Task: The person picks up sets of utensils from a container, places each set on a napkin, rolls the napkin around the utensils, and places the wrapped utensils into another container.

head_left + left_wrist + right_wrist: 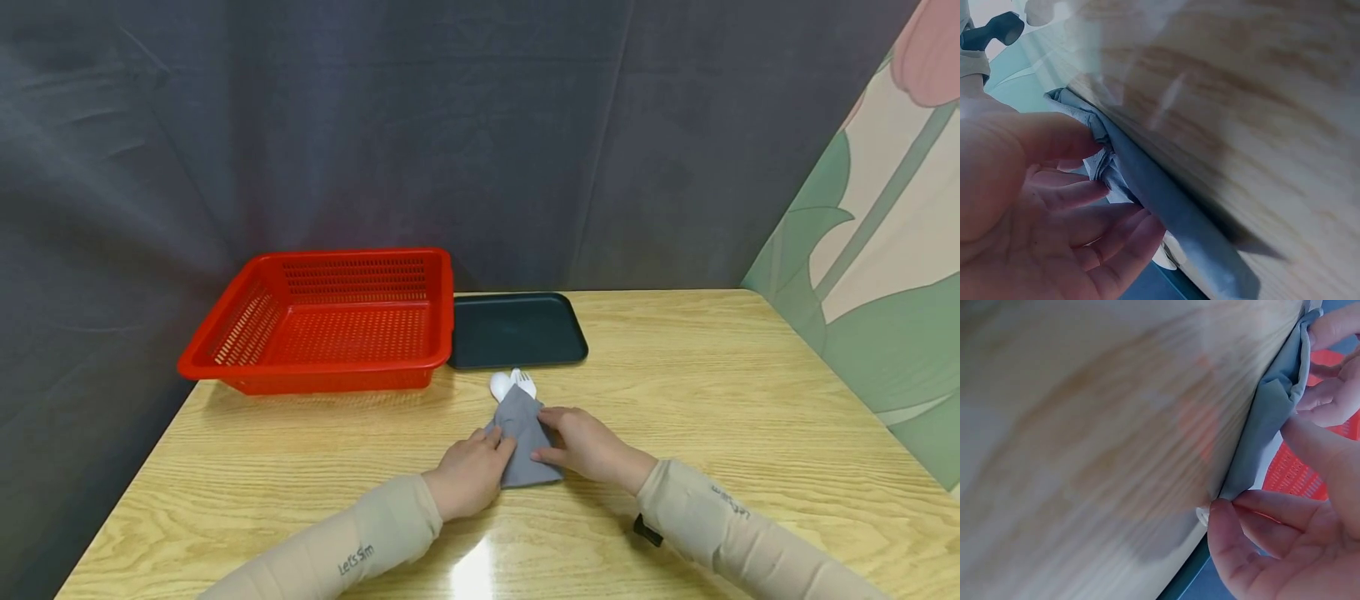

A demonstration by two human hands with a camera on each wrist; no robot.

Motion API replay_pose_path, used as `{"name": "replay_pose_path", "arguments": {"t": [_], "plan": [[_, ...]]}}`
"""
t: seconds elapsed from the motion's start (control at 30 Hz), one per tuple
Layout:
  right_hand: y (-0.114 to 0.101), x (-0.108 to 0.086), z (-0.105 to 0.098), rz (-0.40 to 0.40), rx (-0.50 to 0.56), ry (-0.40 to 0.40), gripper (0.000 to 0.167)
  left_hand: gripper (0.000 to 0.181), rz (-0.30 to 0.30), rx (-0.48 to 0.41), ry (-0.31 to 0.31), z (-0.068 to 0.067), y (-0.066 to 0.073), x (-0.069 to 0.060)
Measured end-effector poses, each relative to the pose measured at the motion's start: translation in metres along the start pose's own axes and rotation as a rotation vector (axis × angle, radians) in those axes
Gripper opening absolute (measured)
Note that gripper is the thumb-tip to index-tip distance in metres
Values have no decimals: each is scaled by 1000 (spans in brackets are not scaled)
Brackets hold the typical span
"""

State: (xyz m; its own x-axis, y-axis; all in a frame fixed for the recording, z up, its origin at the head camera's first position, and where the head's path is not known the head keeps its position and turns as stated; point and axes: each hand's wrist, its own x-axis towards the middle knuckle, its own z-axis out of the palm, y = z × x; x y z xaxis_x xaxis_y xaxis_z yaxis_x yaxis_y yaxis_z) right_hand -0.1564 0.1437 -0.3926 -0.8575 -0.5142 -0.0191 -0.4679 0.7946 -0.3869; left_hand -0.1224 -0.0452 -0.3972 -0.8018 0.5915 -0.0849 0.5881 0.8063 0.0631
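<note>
A grey cloth napkin [528, 462] lies folded on the table, wrapped round a white spoon [500, 386] and a white fork [524, 382]. Only the spoon's bowl and the fork's tines stick out of its pointed far end; their handles are hidden. My left hand [471, 473] is at the napkin's left side, with bunched cloth [1105, 164] between thumb and fingers. From the right, my right hand [594, 446] holds the opposite edge, its thumb lying on the cloth and its fingertips [1224, 515] at the edge near the cutlery.
A red slotted basket [330, 367] stands at the back left. Beside it, behind the cutlery, lies a dark rectangular tray [517, 365]. A dark curtain hangs along the back and left of the wooden table [712, 392]; a flower-patterned cloth is at the right.
</note>
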Motion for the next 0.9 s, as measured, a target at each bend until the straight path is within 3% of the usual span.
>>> {"name": "replay_pose_path", "arguments": {"t": [0.23,0.53,0.73,0.9], "plan": [[4,-1,2,-41,26,67,50,42,3,11,7,-1,-1,0],[2,-2,2,-302,-190,93,35,43,2,103,50,-1,3,-3],[-1,-3,1,-311,-248,111,32,43,6,148,65,-1,3,-3],[0,0,-1,-314,-227,84,33,42,7,161,91,0,3,-3]]}}
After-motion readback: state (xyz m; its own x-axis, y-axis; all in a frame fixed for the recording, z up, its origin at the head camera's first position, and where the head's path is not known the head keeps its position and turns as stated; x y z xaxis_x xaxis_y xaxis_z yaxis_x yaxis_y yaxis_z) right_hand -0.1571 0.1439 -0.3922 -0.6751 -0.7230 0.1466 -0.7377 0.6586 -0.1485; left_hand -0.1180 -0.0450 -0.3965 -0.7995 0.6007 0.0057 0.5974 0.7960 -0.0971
